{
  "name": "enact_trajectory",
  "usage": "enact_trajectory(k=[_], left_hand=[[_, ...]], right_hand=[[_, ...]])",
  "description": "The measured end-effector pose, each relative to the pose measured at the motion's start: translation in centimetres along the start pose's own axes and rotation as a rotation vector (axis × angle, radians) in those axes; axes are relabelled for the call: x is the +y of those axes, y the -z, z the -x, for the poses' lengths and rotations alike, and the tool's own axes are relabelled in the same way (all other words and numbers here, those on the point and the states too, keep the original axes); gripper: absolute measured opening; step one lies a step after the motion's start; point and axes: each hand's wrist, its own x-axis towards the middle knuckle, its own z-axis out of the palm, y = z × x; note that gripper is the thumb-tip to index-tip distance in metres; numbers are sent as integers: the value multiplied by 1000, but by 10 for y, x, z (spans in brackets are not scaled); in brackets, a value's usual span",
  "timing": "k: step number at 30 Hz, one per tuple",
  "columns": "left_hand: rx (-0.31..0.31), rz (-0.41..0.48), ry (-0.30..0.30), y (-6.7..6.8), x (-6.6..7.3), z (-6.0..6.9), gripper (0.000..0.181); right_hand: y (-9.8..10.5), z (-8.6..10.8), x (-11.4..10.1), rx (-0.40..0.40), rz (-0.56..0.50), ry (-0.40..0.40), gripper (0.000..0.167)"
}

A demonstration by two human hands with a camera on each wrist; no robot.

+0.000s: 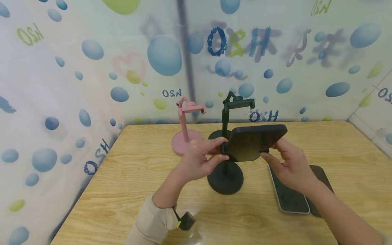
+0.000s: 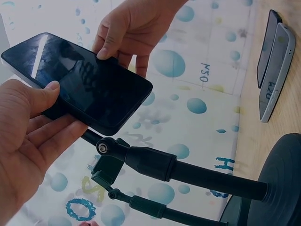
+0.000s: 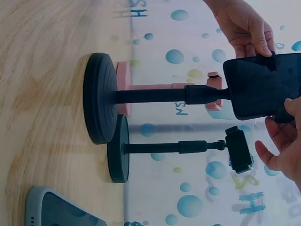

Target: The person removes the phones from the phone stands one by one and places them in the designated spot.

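Note:
A dark smartphone (image 1: 255, 144) lies sideways at the head of a black phone stand (image 1: 225, 178), whose round base rests on the table. My left hand (image 1: 197, 160) pinches the phone's left end and the clamp there; in the left wrist view its thumb (image 2: 46, 98) lies over the edge and the fingers spread behind. At the other end my right hand (image 1: 291, 165) pinches the phone's edge between thumb and fingers. The right wrist view shows the stand's upright pole (image 3: 150, 96) meeting the phone (image 3: 263, 87) from below. The clamp is mostly hidden behind the phone.
Behind stand a pink phone stand (image 1: 183, 127) and a dark green phone stand (image 1: 225, 117), both with bare clamps. Two more phones, one light-framed (image 1: 289, 195) and one dark (image 1: 320, 175), lie by my right forearm. A patterned curtain (image 1: 122, 81) backs the wooden table (image 1: 128, 177).

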Motion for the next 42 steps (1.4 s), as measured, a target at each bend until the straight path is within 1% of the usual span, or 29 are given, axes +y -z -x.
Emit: enact_trajectory(k=[3, 6, 8, 12, 14, 15, 17, 19, 21, 24, 26, 28, 30, 32, 36, 40, 42], left_hand=[[-4, 25, 15, 0, -1, 1, 27], [2, 47, 8, 1, -4, 0, 29], [18, 61, -3, 1, -7, -1, 33], [60, 61, -7, 2, -12, -4, 46], [66, 76, 7, 2, -16, -6, 55], [62, 90, 10, 2, -18, -8, 61], [32, 140, 20, 3, -23, -11, 72], [-29, 216, 38, 3, -27, -14, 82], [-115, 307, 61, 5, -31, -18, 87], [-266, 438, 107, 5, -36, -23, 92], [-348, 518, 121, 3, -39, -26, 87], [-400, 584, 130, 2, -41, -28, 76], [-413, 615, 129, 1, -43, -28, 64], [-400, 628, 132, 1, -43, -28, 58], [-375, 639, 126, 2, -41, -29, 56], [-371, 699, 109, 1, -41, -31, 55], [-367, 729, 105, 1, -42, -32, 58]], right_hand=[[2, -1, -2, -4, 17, -18, 42], [2, -2, -4, 16, 0, -18, 46], [2, -4, -8, 44, -25, -13, 54], [-2, -10, -20, 147, -92, 17, 77], [-6, -14, -29, 208, -98, 25, 86], [-9, -16, -32, 245, -102, 39, 88], [-15, -20, -40, 310, -71, 44, 89], [-21, -23, -47, 370, -22, 59, 87], [-27, -26, -52, 417, 39, 88, 81], [-37, -31, -58, 476, 95, 129, 74], [-42, -35, -60, 504, 120, 141, 71], [-48, -38, -62, 542, 131, 136, 71], [-52, -41, -62, 574, 150, 118, 70], [-56, -44, -62, 600, 162, 99, 69], [-61, -47, -61, 642, 185, 68, 67], [-62, -49, -61, 657, 183, 61, 62], [-62, -50, -61, 655, 181, 62, 62]])
